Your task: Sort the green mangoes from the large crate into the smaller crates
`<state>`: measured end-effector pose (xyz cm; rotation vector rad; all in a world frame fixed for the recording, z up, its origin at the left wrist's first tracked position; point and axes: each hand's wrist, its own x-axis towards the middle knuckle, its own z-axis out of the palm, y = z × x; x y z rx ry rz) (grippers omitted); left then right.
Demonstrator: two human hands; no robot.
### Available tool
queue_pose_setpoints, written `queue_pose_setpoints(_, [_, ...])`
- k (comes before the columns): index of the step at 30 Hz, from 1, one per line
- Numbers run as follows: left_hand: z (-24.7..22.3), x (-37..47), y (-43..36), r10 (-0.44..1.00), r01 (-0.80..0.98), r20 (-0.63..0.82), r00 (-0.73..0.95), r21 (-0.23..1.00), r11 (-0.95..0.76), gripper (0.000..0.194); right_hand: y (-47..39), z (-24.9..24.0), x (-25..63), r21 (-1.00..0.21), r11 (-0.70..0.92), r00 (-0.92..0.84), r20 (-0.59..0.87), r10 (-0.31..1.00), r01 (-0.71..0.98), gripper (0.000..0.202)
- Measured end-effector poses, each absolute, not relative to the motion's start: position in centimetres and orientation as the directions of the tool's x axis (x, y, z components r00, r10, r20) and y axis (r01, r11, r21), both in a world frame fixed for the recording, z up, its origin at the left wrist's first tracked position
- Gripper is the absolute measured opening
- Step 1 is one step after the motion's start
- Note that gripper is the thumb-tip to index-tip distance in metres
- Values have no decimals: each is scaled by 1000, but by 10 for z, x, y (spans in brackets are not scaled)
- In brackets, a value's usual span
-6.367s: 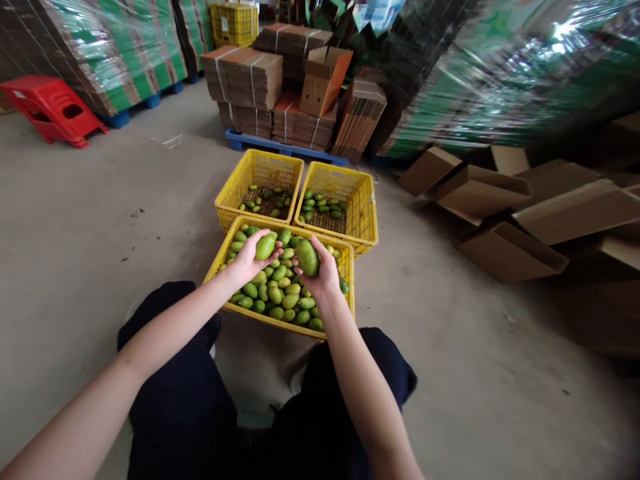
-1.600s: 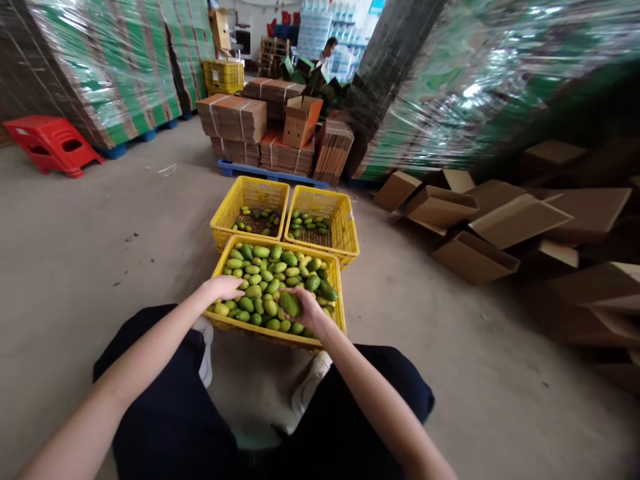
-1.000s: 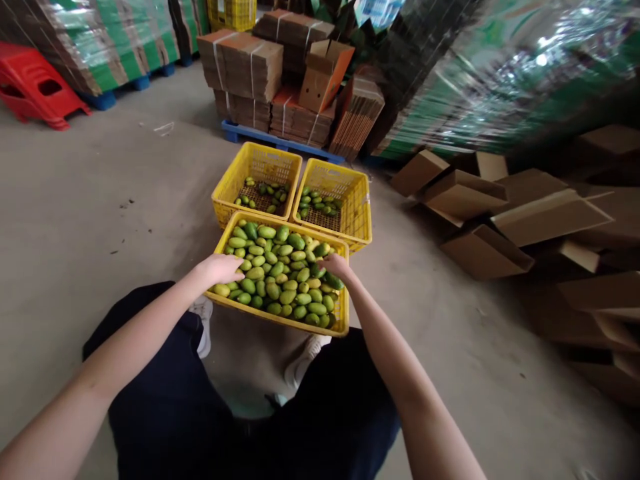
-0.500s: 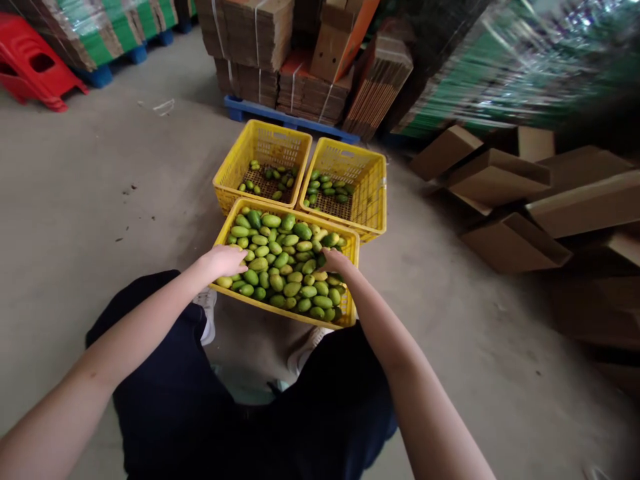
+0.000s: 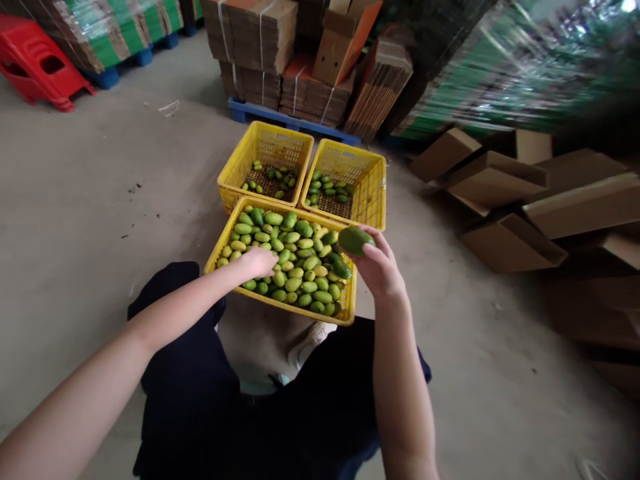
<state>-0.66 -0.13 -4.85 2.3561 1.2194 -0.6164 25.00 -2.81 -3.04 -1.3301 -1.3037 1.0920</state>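
A yellow crate full of green mangoes stands on the floor between my knees. My right hand holds one dark green mango raised above the crate's far right corner. My left hand rests palm down on the mangoes near the crate's middle; whether its fingers grip one is hidden. Behind it stand two more yellow crates, the left crate and the right crate, each with only a thin layer of mangoes on the bottom.
Flat and half-folded cardboard boxes lie on the floor at the right. Strapped cardboard stacks sit on a blue pallet behind the crates. A red plastic stool lies at the far left. Bare concrete floor spreads to the left.
My right hand has lifted a dark green mango out of the near crate's right side. My left hand slid from the crate's left edge towards its middle.
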Motion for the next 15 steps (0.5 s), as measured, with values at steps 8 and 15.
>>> queue_pose_setpoints(8, [-116,36,-11,639,768,-434,635,273,-579,17,-68,-43,246,-967,-190,151,-216,965,-170,62])
queue_pose_setpoints(15, [-107,24,14,667,734,-311,677,344,-585,32,-61,-56,244,-884,-229,257,-352,900,-407,28])
